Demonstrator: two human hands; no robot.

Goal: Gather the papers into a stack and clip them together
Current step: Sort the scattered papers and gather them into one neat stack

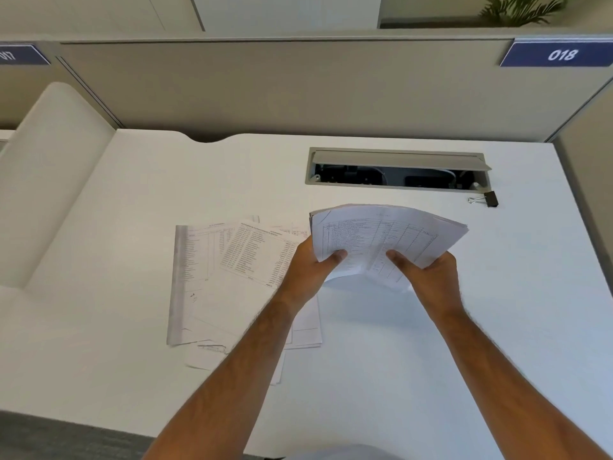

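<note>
The print on the held papers [388, 237] is too small to read. The left hand [313, 267] and its arm cover part of the loose sheets [212, 277] under & beside it. Fingers of both hands are tucked behind the held papers, so can't see them; same for the right hand [428, 273]. Far past the right hand, the binder clip [486, 199] is tiny, w/ blurry handles.

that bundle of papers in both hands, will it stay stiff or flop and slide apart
Probably floppy: the held papers already arch between the left hand and right hand. Sheets will likely slip, since their far edges look fanned and the binder clip lies unused on the desk.
</note>
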